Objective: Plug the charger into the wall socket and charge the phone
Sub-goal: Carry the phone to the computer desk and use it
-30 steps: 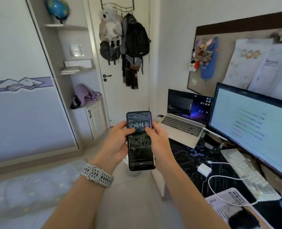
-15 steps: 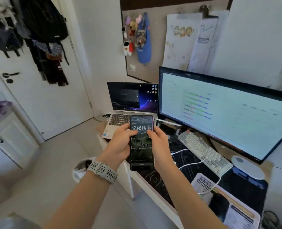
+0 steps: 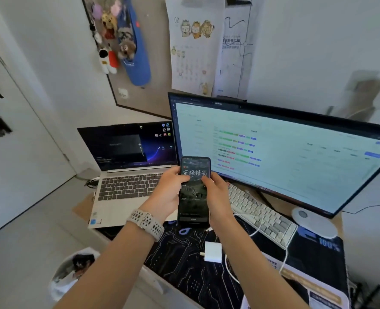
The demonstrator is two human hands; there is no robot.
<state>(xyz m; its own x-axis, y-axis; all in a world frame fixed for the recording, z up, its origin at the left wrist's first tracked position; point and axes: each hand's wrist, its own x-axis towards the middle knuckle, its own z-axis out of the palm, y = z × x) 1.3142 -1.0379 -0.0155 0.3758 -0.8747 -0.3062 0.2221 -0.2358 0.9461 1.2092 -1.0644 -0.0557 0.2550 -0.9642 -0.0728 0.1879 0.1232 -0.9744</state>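
I hold a black phone (image 3: 193, 192) upright over the desk, its screen lit with white characters. My left hand (image 3: 165, 192), with a pale watch on the wrist, grips its left side. My right hand (image 3: 217, 199) grips its right side, thumb on the screen. Below my right forearm a white charger block (image 3: 213, 252) lies on the dark desk mat (image 3: 184, 264). Its white cable (image 3: 259, 224) loops past the keyboard. No wall socket is visible.
An open laptop (image 3: 126, 188) sits at the desk's left, a wide monitor (image 3: 285, 152) at the right, and a white keyboard (image 3: 260, 217) in front of it. A printed sheet (image 3: 311, 284) lies at the front right. A waste bin (image 3: 71, 273) stands on the floor.
The view has swung right from the door and shelves to the desk, and I have come closer to it. Both hands still hold the phone the same way.
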